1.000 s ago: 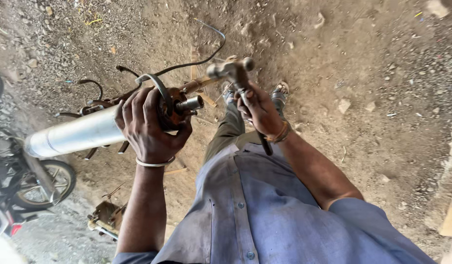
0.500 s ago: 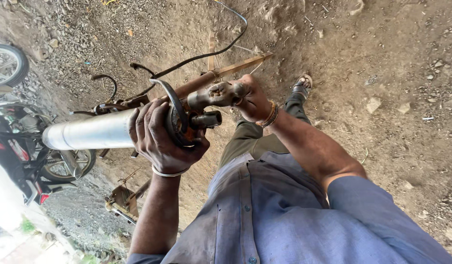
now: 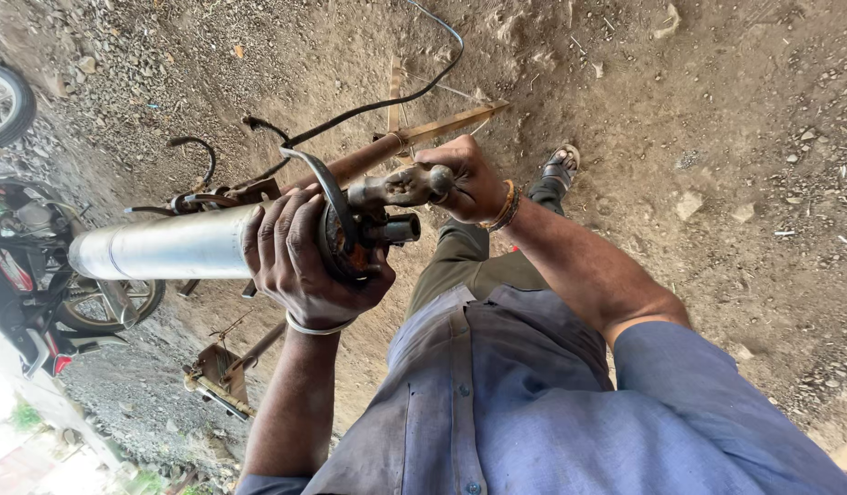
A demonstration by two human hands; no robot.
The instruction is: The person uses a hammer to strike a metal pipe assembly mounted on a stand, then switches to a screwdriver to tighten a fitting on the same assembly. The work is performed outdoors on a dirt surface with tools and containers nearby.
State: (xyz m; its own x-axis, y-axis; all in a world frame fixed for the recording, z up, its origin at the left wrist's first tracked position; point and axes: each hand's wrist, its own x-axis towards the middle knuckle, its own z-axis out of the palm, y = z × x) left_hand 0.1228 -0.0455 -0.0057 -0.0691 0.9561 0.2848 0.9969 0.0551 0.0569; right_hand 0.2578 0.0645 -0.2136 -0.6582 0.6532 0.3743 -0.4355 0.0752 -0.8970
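Note:
My left hand (image 3: 300, 257) is wrapped around the near end of a silver metal cylinder (image 3: 162, 249) that points away to the left. At that end sits a rusty round head with a short stub (image 3: 396, 229). My right hand (image 3: 467, 181) grips a grimy metal lever handle (image 3: 396, 190) just above the stub, wrist bent, a bangle on it. A curved metal strap (image 3: 327, 188) arcs over the cylinder's end between the two hands.
Bare dirt and stones lie below, with my sandalled foot (image 3: 561, 165). A rusty rod (image 3: 414, 142) and a black cable (image 3: 377, 105) lie on the ground behind the hands. Motorcycles (image 3: 29, 284) stand at the left. A small rusty metal frame (image 3: 217, 376) sits lower left.
The view has tilted, and the cylinder now sits lower in view. My right hand has swung the lever handle from upright to lying close over the stub, nearer my left hand.

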